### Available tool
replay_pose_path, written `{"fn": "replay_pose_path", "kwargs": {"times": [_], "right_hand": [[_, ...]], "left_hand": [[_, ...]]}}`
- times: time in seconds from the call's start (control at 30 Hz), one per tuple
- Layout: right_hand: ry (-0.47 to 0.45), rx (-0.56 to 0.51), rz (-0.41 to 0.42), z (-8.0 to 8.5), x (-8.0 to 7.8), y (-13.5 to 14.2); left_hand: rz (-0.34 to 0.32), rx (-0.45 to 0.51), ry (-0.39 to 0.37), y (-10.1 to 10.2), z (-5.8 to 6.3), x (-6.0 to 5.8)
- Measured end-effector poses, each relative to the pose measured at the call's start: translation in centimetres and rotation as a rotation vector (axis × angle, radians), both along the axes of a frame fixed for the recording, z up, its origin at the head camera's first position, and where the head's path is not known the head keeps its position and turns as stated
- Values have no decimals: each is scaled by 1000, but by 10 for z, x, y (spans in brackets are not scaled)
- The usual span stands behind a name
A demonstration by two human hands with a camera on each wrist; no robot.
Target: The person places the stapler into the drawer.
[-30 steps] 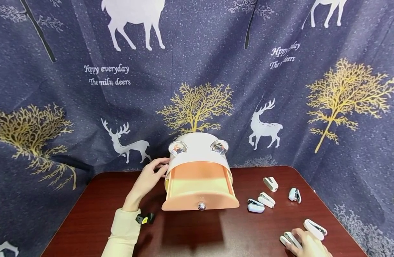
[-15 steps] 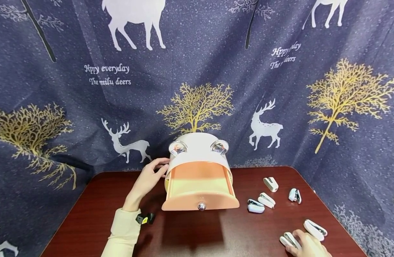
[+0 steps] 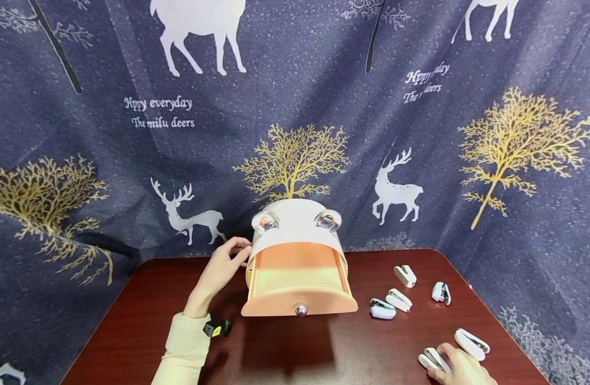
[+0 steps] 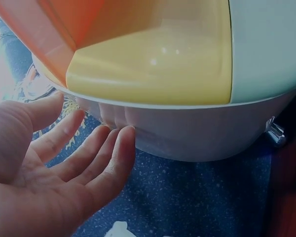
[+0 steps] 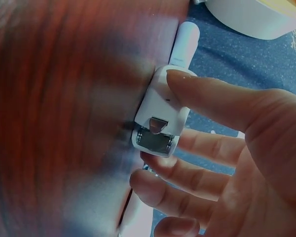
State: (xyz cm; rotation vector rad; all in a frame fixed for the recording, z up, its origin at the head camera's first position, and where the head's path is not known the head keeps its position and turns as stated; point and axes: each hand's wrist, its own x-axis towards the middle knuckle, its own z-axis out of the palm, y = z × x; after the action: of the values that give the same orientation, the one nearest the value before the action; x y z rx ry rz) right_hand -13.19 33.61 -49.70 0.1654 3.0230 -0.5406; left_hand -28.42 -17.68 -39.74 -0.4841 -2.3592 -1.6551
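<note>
"Head view: where was the stapler (image 3: 440, 360)?"

"It was at the lower right, pinched by the right hand (image 3: 460, 368)."

"And the left hand (image 3: 223, 267)?"

"Left of the middle, its loose fingers touched the white box (image 3: 296, 222)."

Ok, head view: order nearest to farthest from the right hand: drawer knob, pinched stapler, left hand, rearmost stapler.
1. Pinched stapler, in the right hand.
2. Rearmost stapler, right of the drawer.
3. Drawer knob, middle of its front.
4. Left hand, left of the box.
</note>
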Motion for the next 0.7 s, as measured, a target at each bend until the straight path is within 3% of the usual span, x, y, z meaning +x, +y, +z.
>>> {"fn": "replay_pose_path", "kwargs": {"times": [0.3,0.6,0.7], "right_hand": [[-25,29,21,2,-1,-3],[-1,28,21,-3,-2,-2],[-32,19,0,1,-2,-2]], "left_hand": [[13,-17,-25,9,24,20],[9,-24,-27,11,24,22],[15,-23,-28,11,24,22]]}}
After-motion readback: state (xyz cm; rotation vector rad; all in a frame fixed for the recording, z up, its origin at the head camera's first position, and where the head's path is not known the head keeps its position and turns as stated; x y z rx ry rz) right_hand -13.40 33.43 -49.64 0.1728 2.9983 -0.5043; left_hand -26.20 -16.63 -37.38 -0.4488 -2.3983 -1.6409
